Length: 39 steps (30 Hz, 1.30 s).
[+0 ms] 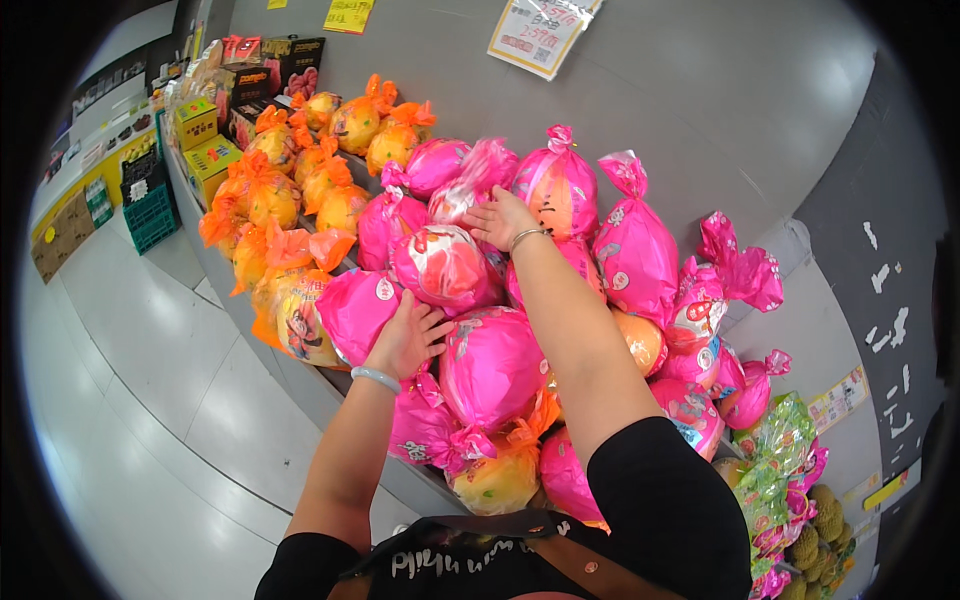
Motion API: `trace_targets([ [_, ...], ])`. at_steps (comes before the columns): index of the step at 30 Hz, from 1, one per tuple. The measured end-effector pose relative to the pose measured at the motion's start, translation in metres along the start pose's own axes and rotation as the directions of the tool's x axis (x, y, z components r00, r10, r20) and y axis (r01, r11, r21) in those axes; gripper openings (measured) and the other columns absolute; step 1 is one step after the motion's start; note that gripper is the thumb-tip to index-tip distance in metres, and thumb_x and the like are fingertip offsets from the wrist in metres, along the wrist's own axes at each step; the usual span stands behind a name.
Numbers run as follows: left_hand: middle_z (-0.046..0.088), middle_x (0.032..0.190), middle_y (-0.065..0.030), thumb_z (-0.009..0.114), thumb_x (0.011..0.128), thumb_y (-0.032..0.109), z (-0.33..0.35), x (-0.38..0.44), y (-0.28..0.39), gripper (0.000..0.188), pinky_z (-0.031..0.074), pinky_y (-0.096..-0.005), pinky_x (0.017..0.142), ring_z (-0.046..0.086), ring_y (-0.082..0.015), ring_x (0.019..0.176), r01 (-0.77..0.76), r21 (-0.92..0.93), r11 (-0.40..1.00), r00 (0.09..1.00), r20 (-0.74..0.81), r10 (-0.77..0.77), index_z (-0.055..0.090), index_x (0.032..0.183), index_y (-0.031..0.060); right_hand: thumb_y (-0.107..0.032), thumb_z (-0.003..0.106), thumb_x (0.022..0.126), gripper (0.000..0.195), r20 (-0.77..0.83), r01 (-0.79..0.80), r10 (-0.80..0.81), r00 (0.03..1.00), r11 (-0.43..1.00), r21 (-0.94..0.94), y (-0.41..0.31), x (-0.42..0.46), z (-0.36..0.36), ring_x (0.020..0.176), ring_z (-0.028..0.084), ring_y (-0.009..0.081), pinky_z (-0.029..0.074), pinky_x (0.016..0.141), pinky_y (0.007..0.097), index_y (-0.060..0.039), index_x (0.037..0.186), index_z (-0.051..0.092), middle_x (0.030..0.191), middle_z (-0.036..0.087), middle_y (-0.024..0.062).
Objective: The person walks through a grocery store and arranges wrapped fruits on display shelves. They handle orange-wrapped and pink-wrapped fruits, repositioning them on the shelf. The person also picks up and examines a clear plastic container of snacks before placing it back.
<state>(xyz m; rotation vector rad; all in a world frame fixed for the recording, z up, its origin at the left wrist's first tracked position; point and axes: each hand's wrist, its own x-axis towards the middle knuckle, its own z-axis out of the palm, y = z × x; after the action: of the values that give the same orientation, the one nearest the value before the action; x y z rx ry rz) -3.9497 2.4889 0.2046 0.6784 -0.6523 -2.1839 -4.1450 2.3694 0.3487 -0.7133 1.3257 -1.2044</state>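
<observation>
Large pomelos in shiny pink wrappers are heaped before me. My left hand (pixel 411 337), a pale bangle on its wrist, spreads its fingers over a pink-wrapped pomelo (pixel 352 304) at the heap's near left. Just right of those fingertips lies a bigger pink pomelo (pixel 491 367). Farther back, my right hand (pixel 501 219) is open beside a pink-and-white pomelo (pixel 450 204) with a twisted, blurred wrapper top. Whether its fingers touch that wrapper I cannot tell. Between the two hands sits another pomelo (pixel 441 262) with a white and red print.
Orange-wrapped fruits (pixel 274 187) fill the stand's left part, with yellow boxes (pixel 210 165) and dark cartons (pixel 292 64) behind. A grey wall (pixel 675 97) with price signs (pixel 544 34) bounds the back. Green crates (pixel 150 221) stand on the tiled floor (pixel 172 360). Durians (pixel 825 517) lie lower right.
</observation>
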Motion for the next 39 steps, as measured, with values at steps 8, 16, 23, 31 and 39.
trace_targets([
  [8,0.031,0.153,-0.0078,0.029,0.091,0.072,-0.015,0.012,-0.010,0.086,0.037,-0.0389,0.095,0.046,-0.0229,0.125,-0.074,0.085,0.994,0.971,0.233,0.052,0.020,0.150,0.0103,-0.039,0.052,0.096,0.049,0.144,0.252,-0.210,0.967,0.869,-0.426,-0.043,-0.149,-0.064,0.107,0.056,0.0207,0.044,0.089,0.0392,-0.0045,0.132,0.049,0.128,0.056,0.0113],
  [16,0.031,0.152,-0.0157,0.042,0.098,0.042,-0.002,-0.094,-0.060,0.056,0.026,-0.0460,0.113,0.031,-0.0305,0.140,-0.453,0.004,0.891,0.890,-0.058,0.453,0.037,0.143,0.0085,-0.035,0.057,0.094,0.043,0.408,0.457,-0.255,0.877,0.181,-0.871,0.010,-0.479,-0.192,0.098,0.061,0.0236,0.048,0.086,0.0363,-0.0030,0.123,0.053,0.110,0.063,0.0107],
  [23,0.045,0.140,-0.0105,0.041,0.099,0.034,0.127,-0.193,-0.185,0.048,0.030,-0.0420,0.108,0.043,-0.0262,0.127,-0.667,0.351,0.658,0.681,-0.073,0.729,0.043,0.135,0.0015,-0.024,0.062,0.092,0.037,-0.128,0.115,-0.483,0.866,0.442,-0.889,0.166,-0.805,-0.314,0.095,0.063,0.0218,0.049,0.082,0.0340,-0.0022,0.122,0.056,0.104,0.065,0.0108],
  [31,0.051,0.133,-0.0091,0.050,0.097,0.020,0.337,-0.245,-0.394,0.034,0.042,-0.0331,0.093,0.052,-0.0183,0.115,-0.588,0.156,0.794,0.743,0.492,0.453,0.051,0.126,0.0023,-0.024,0.061,0.095,0.033,-0.885,0.041,-0.220,0.410,0.974,-0.223,0.403,-1.001,-0.371,0.092,0.058,0.0105,0.048,0.084,0.0265,-0.0003,0.117,0.059,0.099,0.065,0.0034],
  [39,0.056,0.128,-0.0080,0.051,0.096,0.014,0.464,-0.301,-0.544,0.025,0.043,-0.0288,0.091,0.054,-0.0154,0.111,-0.551,0.292,0.782,0.654,0.733,0.187,0.056,0.118,0.0031,-0.020,0.061,0.095,0.031,-0.944,0.076,-0.061,0.323,0.996,-0.038,0.476,-1.056,-0.410,0.091,0.059,0.0094,0.048,0.082,0.0237,0.0015,0.116,0.058,0.098,0.066,0.0027],
])
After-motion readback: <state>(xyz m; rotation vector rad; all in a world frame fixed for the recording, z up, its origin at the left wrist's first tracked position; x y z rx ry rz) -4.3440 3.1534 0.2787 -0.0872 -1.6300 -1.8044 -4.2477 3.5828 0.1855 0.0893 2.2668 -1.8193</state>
